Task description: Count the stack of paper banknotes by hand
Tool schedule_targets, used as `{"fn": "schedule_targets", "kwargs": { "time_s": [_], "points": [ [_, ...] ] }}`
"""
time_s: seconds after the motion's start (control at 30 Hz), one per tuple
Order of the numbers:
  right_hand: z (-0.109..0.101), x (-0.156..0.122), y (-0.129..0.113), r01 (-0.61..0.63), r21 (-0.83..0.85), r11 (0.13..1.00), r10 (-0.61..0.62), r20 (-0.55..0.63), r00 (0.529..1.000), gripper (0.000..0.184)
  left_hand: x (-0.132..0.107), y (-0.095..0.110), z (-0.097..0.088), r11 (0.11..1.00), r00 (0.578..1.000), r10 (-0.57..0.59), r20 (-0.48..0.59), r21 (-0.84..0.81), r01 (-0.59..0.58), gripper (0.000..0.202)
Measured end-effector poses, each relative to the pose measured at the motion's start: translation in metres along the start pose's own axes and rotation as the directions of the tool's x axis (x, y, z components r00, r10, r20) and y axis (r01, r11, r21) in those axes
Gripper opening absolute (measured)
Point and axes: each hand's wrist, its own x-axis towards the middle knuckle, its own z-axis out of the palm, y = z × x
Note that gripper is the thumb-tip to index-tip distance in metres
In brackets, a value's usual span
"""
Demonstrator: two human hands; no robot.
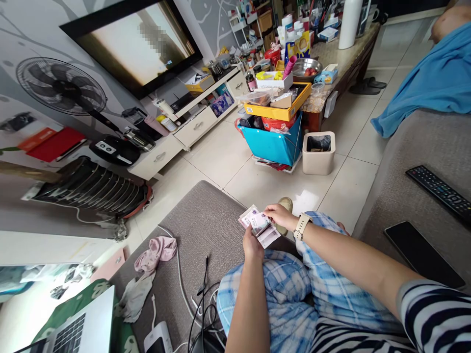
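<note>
Above my knees I hold a small stack of purple-pink banknotes (253, 218), fanned out a little. My left hand (253, 243) is closed around the near edge of the notes, its thumb lying on top. From the right, my right hand (279, 215) pinches the upper corner of a note; its fingertips are partly hidden. A pale, lighter note (270, 237) sticks out below the others, towards my lap. My right wrist wears a beige watch band (302, 226).
Grey sofa (209, 215) surrounds my legs. Cables, a pink cloth (156, 255) and a laptop (84, 318) lie left; a remote (439, 189) and a phone (423, 252) right. A bin (318, 164) and blue basket (272, 142) stand ahead. Another person's knee (452, 24) shows at upper right.
</note>
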Motion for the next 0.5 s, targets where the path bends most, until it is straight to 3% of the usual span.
{"fn": "schedule_targets", "kwargs": {
  "time_s": [0.2,0.5],
  "points": [
    [0.0017,-0.0003,-0.0004,-0.028,0.110,0.994,0.023,0.048,0.999,0.019,0.0012,-0.0004,-0.0010,1.000,1.000,0.004,0.001,0.008,-0.004,0.030],
    [0.0021,0.0001,-0.0011,-0.039,0.138,0.990,0.032,0.052,0.998,0.019,0.0013,-0.0002,-0.0017,1.000,1.000,-0.003,0.010,0.018,0.003,0.031]
  ]
}}
